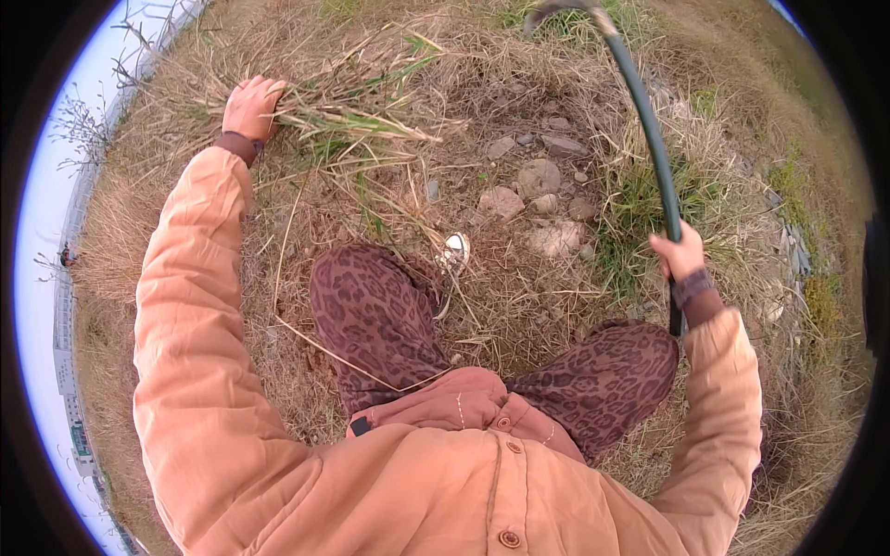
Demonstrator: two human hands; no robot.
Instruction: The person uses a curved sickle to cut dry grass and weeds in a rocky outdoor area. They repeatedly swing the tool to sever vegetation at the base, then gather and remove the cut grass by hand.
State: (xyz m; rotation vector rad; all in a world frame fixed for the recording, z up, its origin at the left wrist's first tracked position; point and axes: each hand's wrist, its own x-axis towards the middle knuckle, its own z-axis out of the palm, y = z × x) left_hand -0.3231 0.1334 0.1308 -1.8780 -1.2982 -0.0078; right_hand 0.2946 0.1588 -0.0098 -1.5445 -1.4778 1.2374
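At the upper left, my left hand [252, 107] is closed round a bunch of long dry grass [348, 117]. Its straw-coloured and green stalks stick out to the right of my fist. On the right side, my right hand [682, 252] grips the lower part of a sickle [650, 125] with a long, curved dark green handle. The handle rises from beside my knee to the top of the view. There the curved blade [554, 7] points left, blurred and partly cut off by the edge, apart from the grass in my left hand.
Several stones [538, 179] lie on the ground ahead of me. Green grass [630, 227] grows between them and my right hand. My white-toed shoe [455, 250] shows beyond my patterned trousers [375, 310]. One long loose stalk [320, 343] lies across my lap. Bare twigs [83, 130] stand at the far left.
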